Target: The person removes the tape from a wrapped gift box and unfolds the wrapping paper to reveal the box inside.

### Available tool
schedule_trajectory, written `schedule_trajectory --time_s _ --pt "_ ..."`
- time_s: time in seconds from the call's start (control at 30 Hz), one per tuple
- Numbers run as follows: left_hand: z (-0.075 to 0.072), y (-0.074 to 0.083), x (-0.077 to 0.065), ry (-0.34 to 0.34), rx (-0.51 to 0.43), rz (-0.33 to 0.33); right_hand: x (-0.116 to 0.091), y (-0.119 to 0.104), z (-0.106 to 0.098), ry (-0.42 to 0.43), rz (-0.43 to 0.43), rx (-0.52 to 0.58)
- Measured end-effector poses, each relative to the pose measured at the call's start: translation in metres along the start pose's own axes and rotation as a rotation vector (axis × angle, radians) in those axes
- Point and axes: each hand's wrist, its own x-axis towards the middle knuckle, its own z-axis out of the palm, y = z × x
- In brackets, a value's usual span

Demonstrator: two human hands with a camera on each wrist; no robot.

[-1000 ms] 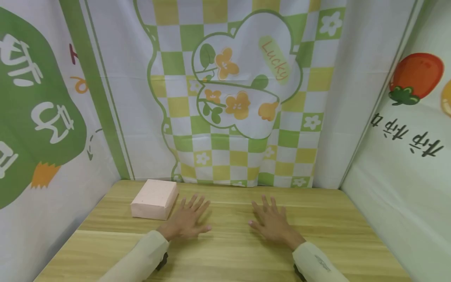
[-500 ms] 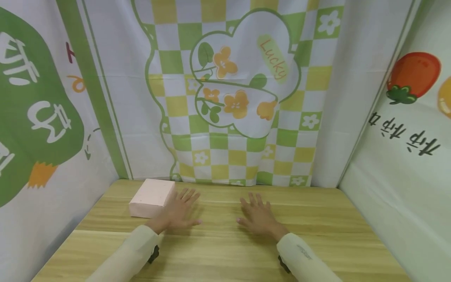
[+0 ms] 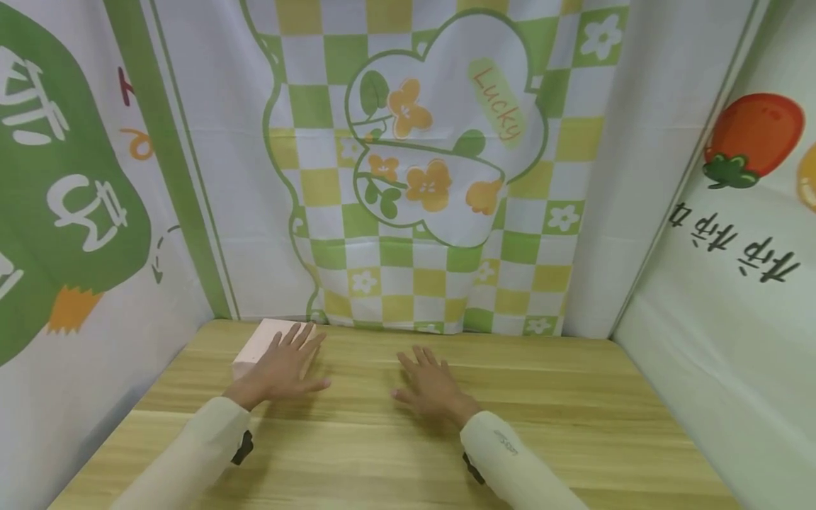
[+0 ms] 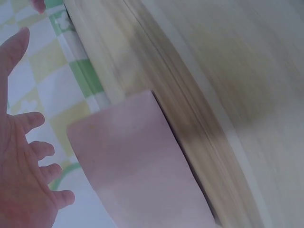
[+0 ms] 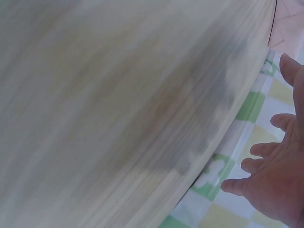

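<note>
A pale pink box (image 3: 255, 346) sits at the back left of the wooden table (image 3: 382, 460). My left hand (image 3: 280, 368), fingers spread and straight, overlaps the box's right side in the head view. In the left wrist view that hand (image 4: 23, 180) shows its palm and fingers apart from the pink box (image 4: 137, 166). To the right, my right hand (image 3: 430, 386) is held over the middle of the table with its fingers spread and nothing in it. The right wrist view shows the same hand (image 5: 275, 175) above the wood, with a corner of the pink box (image 5: 287, 28) beyond the thumb.
A checked curtain with flower prints (image 3: 427, 283) hangs right behind the table's back edge. Printed cloth walls close in the left (image 3: 185, 283) and the right (image 3: 714, 340) sides. Both sleeves are cream, and a dark strap (image 3: 242, 448) shows below the left cuff.
Both hands have moved left, fingers still spread. The left hand has gone from beside the pink box to overlapping it. The box has stayed in place.
</note>
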Motion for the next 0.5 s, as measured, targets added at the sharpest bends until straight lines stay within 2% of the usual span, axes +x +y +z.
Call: schedule_trajectory --time_s 0.3,0.5 --pt "-0.001 -0.021 -0.009 -0.031 0.021 -0.08 0.023 -0.03 0.015 0.006 -0.024 -0.051" --pt "-0.005 -0.032 -0.014 -0.026 0.051 -0.099 0.038 -0.056 0.023 0.006 -0.024 -0.042"
